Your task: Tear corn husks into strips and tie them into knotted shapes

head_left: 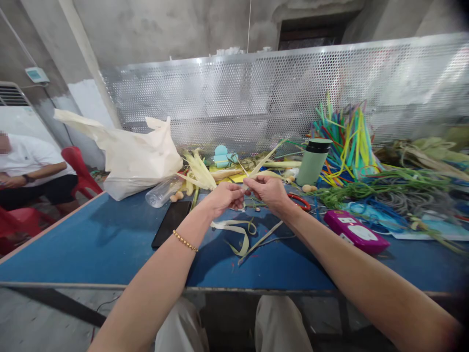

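Over the middle of the blue table (pixel 120 259), both my hands meet in front of me. My right hand (pixel 270 191) is closed in a pinch on a pale green corn husk strip (pixel 264 160), whose pointed end sticks up to the right. Close beside it, my left hand (pixel 225 199) is pinched shut too; what lies in its fingertips is too small to tell. A bunch of pale corn husk (pixel 201 171) lies just behind the left hand. Below the hands, curled husk strips (pixel 240 234) and a thin stalk (pixel 260 243) rest on the table. Red-handled scissors (pixel 299 201) lie partly hidden behind my right wrist.
A white plastic bag (pixel 137 156), a clear bottle (pixel 161 193) and a black tablet (pixel 171 225) stand or lie left. To the right are a green tumbler (pixel 313 164), a purple box (pixel 353 232), colourful strips (pixel 348 142) and green cords (pixel 384 183). A person (pixel 36 161) sits far left.
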Demonstrator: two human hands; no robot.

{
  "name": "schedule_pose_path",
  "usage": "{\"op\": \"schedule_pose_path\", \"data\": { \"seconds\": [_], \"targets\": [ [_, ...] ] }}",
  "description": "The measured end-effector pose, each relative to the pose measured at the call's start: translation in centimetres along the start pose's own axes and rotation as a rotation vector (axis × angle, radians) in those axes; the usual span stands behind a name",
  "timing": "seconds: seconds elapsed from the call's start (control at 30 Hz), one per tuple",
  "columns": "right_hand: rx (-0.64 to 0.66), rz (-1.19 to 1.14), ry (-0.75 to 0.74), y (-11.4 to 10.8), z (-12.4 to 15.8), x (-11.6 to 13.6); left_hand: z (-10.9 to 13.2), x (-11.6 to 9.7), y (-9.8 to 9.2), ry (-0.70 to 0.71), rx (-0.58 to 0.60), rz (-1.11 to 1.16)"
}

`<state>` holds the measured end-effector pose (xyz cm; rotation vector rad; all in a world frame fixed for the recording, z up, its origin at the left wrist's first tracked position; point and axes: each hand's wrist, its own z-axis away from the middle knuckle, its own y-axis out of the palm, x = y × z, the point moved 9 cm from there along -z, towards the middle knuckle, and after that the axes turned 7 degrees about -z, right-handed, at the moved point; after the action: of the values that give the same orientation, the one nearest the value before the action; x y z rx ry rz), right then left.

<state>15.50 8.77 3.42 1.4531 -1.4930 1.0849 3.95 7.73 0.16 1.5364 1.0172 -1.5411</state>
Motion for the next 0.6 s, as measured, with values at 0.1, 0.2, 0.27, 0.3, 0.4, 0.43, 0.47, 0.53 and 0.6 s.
{"op": "schedule_pose_path", "data": {
  "seconds": [0.1,0.2,0.27,0.3,0.4,0.43,0.47,0.53,0.6],
  "targets": [
    [-0.035,0.012,-0.018,0.0,0.1,0.4,0.2,-0.5,-0.1,0.024,-0.025,-0.038],
    [-0.04,0.014,-0.009,0.2,0.2,0.5,0.4,-0.8,-0.5,0.006,-0.028,-0.09],
    [-0.015,0.006,0.024,0.4,0.1,0.1,0.5,-1.1,-1.1,-0.015,-0.015,-0.111],
    [0.005,0.01,0.057,0.6,0.1,-0.4,0.6,-1.2,-1.7,-0.03,-0.023,-0.117],
    [0.153,0.168,0.093,2.1,0.6,-1.3,0.7,-1.3,-4.7,-0.082,-0.172,-0.107],
    [0.241,0.266,0.043,3.0,1.0,-1.2,0.8,-1.1,-5.7,-0.112,-0.233,-0.103],
    [0.343,0.378,-0.042,4.2,1.7,-0.9,0.8,-0.9,-6.5,-0.131,-0.277,-0.103],
    [0.53,0.585,-0.253,6.5,3.5,0.0,0.7,-0.6,-7.3,-0.157,-0.319,-0.109],
    [0.634,0.759,-0.388,8.0,5.0,0.3,0.6,-0.3,-7.5,-0.169,-0.334,-0.118]
  ]
}}
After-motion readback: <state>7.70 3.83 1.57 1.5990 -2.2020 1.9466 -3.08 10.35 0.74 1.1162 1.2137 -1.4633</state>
